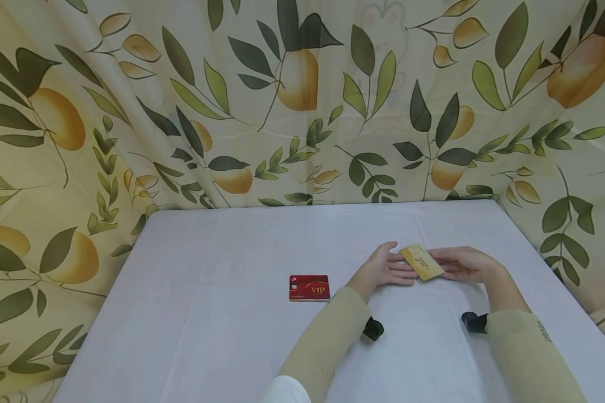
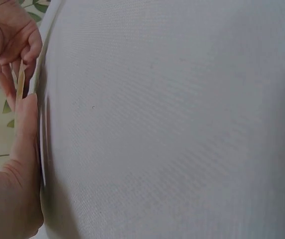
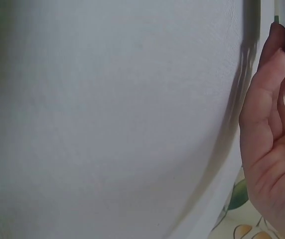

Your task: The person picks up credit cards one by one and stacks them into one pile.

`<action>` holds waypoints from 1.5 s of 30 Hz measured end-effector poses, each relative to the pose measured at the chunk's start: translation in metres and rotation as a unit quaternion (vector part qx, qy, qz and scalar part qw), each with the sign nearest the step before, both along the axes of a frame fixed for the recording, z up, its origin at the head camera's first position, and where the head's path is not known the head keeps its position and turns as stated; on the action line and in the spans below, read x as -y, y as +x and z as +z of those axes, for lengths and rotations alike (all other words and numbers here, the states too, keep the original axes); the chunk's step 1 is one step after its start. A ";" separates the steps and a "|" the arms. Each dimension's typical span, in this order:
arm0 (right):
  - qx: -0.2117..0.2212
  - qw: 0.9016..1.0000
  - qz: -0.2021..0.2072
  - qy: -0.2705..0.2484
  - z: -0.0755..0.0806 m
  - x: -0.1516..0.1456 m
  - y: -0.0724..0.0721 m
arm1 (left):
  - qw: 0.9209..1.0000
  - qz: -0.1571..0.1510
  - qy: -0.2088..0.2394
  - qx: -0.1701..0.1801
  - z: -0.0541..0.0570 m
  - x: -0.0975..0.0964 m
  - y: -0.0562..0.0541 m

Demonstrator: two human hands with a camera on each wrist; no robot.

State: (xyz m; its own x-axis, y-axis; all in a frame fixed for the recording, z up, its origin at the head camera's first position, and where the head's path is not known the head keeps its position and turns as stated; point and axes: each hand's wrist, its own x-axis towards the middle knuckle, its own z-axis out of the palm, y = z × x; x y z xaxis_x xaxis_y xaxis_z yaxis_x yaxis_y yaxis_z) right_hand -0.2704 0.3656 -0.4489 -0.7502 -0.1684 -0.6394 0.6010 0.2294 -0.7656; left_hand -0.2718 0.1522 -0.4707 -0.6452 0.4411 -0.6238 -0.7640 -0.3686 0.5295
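Note:
A gold card (image 1: 422, 262) is held tilted above the right part of the white table. My right hand (image 1: 466, 264) pinches it by its right edge between thumb and fingers. The left hand (image 1: 385, 268) has its fingers extended toward the card's left side, their tips at or just under it, thumb raised apart. The left wrist view shows the card (image 2: 20, 82) nearly edge-on between the two hands. In the right wrist view the curled right fingers (image 3: 269, 82) reach the card's edge at the top right. A red VIP card (image 1: 309, 288) lies flat left of the left forearm.
A white cloth covers the table (image 1: 222, 313). Behind it hangs a curtain (image 1: 302, 157) patterned with fruit and leaves. Black wrist-camera mounts (image 1: 373, 328) stick out from the inner side of both beige sleeves.

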 end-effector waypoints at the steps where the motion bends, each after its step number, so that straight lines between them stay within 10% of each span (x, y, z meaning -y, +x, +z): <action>1: -0.003 1.000 0.004 0.005 0.000 0.001 0.000 | 1.000 -0.002 -0.001 -0.002 0.000 0.000 0.000; 31: -0.054 0.994 0.029 0.091 0.018 0.037 0.009 | 0.984 0.074 -0.138 -0.084 0.004 0.009 0.019; 45: -0.084 0.985 0.107 0.104 0.030 0.056 0.017 | 0.967 -0.136 -0.147 -0.157 0.023 0.069 -0.005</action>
